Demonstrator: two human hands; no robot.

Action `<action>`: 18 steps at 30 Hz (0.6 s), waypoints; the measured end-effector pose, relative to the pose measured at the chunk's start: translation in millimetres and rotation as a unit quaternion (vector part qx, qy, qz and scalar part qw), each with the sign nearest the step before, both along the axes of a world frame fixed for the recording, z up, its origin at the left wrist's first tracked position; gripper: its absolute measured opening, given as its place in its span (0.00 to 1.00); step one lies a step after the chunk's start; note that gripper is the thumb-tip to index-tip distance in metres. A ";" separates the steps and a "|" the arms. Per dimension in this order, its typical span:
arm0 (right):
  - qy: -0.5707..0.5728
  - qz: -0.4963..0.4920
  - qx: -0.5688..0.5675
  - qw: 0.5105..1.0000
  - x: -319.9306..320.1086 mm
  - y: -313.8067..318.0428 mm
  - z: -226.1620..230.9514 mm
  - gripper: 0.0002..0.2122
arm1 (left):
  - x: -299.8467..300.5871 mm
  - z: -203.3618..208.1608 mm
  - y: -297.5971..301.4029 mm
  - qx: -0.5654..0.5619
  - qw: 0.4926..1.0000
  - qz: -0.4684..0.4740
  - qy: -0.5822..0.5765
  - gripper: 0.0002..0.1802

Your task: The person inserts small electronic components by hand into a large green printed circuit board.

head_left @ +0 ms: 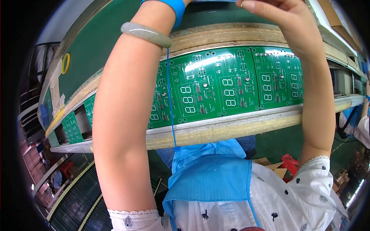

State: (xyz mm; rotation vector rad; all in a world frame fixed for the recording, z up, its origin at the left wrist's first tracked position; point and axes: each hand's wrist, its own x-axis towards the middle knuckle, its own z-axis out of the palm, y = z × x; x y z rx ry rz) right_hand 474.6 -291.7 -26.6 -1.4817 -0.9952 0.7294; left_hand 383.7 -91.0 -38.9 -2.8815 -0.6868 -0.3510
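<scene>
At the upper edge, my right hand is bent inward with thumb and fingers closed together. What they pinch is too small and too cut off to make out. A thin bluish strip shows at the edge beside the fingertips. My left hand lies beyond the upper edge; its wrist wears a blue wrist strap with a thin blue cord hanging down. Below both hands runs a row of green circuit boards with white digit outlines and a few small parts mounted. My forearms pass over the row.
The boards sit between a near rail and a far wooden ledge. A yellow tape ring lies on the green surface at far left. Black slotted racks stand at lower left. Another person's arm shows at far right.
</scene>
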 end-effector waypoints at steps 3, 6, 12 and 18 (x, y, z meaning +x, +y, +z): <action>0.068 -0.005 -0.023 0.997 -5.2 -14.0 -7.7 0.06 | 5.1 -5.7 -0.8 -0.007 1.000 0.006 -0.010 0.06; 0.130 -0.004 -0.055 0.990 -8.8 -18.8 -12.3 0.06 | 3.8 -7.5 0.2 0.009 1.000 0.002 0.000 0.07; 0.011 0.029 -0.012 0.999 14.1 -25.9 -40.7 0.09 | 1.8 -5.6 -0.5 -0.024 0.999 0.019 0.020 0.09; 0.045 0.035 -0.015 0.998 9.8 -25.5 -41.7 0.10 | -2.9 -1.5 -11.6 -0.073 0.997 -0.005 0.006 0.08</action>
